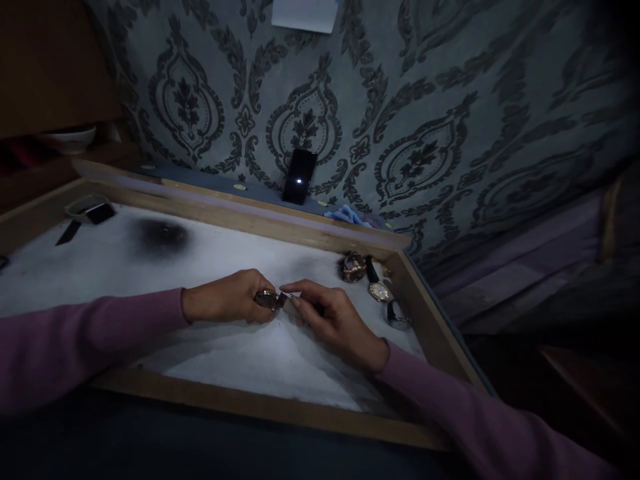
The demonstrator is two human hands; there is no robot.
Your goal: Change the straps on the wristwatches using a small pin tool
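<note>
My left hand [235,297] is closed around a wristwatch [267,299] with a round dark face and a metallic rim, above the white sheet. A short dark piece of its strap sticks out to the right. There, the thumb and forefinger of my right hand [335,317] come together in a pinch at the strap's end. Something thin and pale shows at those fingertips, too small to make out. The rest of the watch is hidden in my left palm.
A wooden-framed tray [260,403] surrounds the white sheet [225,360]. Inside, on the right, lie a dark watch [353,267], a gold-rimmed watch [380,292] and another watch [397,315]. A square-faced watch [100,212] is at far left. Behind, a phone [300,175] leans against the wall beside blue cloth [347,214].
</note>
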